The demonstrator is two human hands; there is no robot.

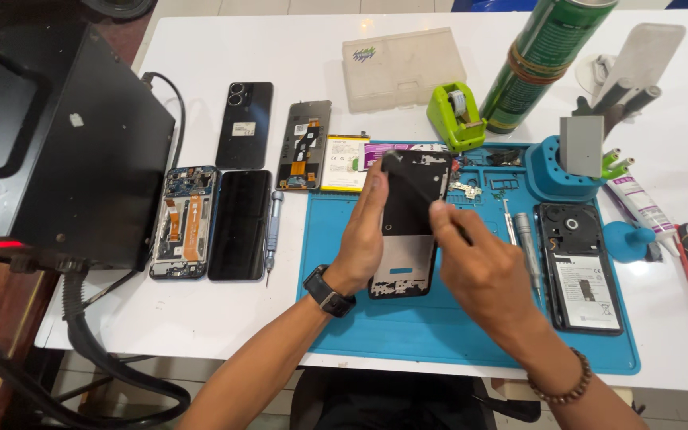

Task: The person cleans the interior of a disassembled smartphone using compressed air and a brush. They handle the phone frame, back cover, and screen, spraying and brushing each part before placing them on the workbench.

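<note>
Both forearms are bare, with no sleeves in view. The left hand (362, 239) has a black smartwatch (327, 292) strapped at the wrist: a dark rounded-rectangular face on a black band that wraps snugly around the arm. The right hand (479, 267) carries a bracelet of small round brown beads (568, 384) looped once around the wrist. No rings show on the fingers of either hand, and neither hand wears a glove. The fingernails are short and unpainted where they can be seen.
</note>
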